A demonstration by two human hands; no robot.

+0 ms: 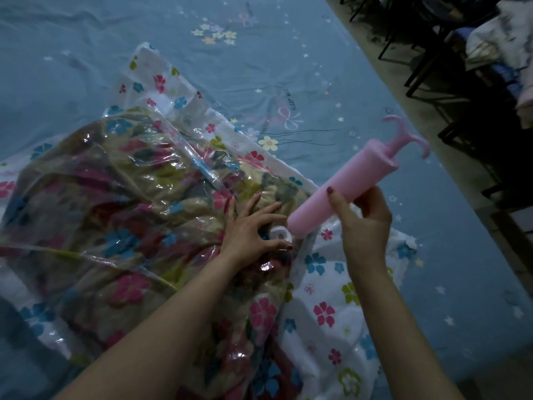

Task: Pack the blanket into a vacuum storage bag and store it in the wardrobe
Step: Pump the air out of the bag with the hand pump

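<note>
Two hands are working over a blue bed sheet (259, 67) as you are lining up a pink hand pump (343, 187) with the white air valve (281, 233) of the vacuum storage bag (115, 174). Your right hand (364, 223) is gripping the pump barrel, fingers wrapped round its lower half, the T-handle pointing up and away to the right. The pump's long axis is slanting down and left, its open end sitting just beside the valve, seemingly not yet seated on it. Your left hand (251, 226) is lying flat with fingers spread on the bag, thumb and forefinger framing the valve and holding nothing. The valve is lying below and left of your right grip, so the pump likely needs tipping more upright to meet it squarely. The flowered blanket (138, 203) is sitting inside the clear, flower-printed bag on the bed, looking puffy and wrinkled, air apparently not yet drawn out.
</note>
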